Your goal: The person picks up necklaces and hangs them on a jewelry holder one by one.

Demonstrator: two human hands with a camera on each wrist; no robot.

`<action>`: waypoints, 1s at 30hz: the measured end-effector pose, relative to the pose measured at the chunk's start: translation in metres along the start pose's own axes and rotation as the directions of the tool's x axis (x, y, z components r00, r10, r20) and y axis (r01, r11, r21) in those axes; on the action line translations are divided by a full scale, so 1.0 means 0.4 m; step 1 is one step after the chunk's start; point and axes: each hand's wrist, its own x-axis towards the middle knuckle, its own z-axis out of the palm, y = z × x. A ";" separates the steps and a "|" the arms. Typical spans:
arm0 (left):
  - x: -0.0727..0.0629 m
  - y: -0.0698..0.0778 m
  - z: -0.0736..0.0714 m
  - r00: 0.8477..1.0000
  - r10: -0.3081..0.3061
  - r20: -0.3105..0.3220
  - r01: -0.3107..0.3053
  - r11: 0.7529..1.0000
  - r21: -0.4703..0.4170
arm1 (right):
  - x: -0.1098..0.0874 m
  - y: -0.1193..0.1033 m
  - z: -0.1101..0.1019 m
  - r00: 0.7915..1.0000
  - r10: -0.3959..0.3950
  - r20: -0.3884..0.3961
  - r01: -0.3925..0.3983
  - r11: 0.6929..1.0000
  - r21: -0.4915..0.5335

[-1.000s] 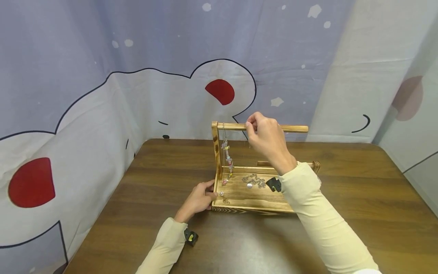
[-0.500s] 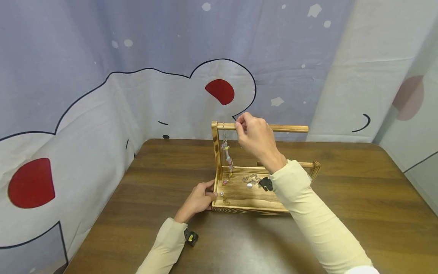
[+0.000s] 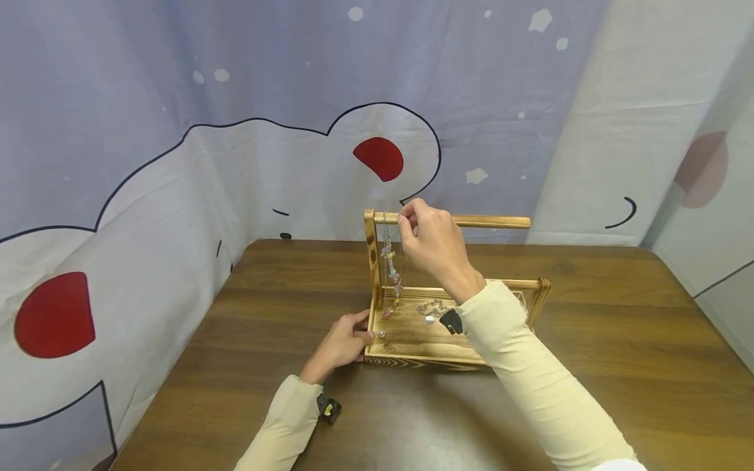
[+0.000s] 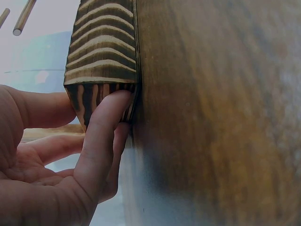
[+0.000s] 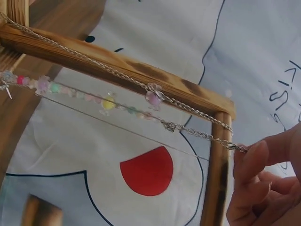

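A wooden jewelry stand has a tray base point(image 3: 424, 343), a left post point(image 3: 373, 258) and a top bar point(image 3: 495, 222). My left hand point(image 3: 338, 341) holds the tray's left end; in the left wrist view its fingers wrap the striped corner point(image 4: 101, 59). A pastel beaded necklace point(image 3: 393, 269) hangs from the bar near the post. Just right of it, my right hand point(image 3: 437, 243) pinches at the bar, a fine thin chain point(image 5: 117, 125) hanging beneath. The right wrist view shows the beaded necklace's clasp point(image 5: 235, 147) overlapping the fingertips, which hide the pinched part.
In the tray lie a silver chain point(image 3: 434, 306) with a round pendant point(image 3: 430, 319), a small round jewel point(image 3: 381, 333) and a fine gold piece point(image 3: 389, 345). A lower bar point(image 3: 521, 284) stands at back right. A printed curtain hangs behind the brown table point(image 3: 283, 281).
My right hand has slid left along the top bar toward the beaded necklace, the thin chain moving with it. The left hand has stayed on the tray's end.
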 end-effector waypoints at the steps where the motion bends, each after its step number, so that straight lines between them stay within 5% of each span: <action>1: 0.000 0.000 0.000 1.000 0.001 0.000 -0.001 1.000 -0.001 | -0.003 0.001 0.002 1.000 -0.004 -0.010 0.004 1.000 0.004; 14: 0.001 -0.001 0.001 1.000 -0.010 0.003 0.010 1.000 -0.001 | -0.044 0.025 0.038 0.996 -0.029 -0.080 0.031 0.999 0.028; 30: 0.003 -0.002 0.001 1.000 -0.008 -0.001 0.008 1.000 0.008 | -0.153 0.064 0.109 0.999 0.047 0.012 -0.048 0.975 0.216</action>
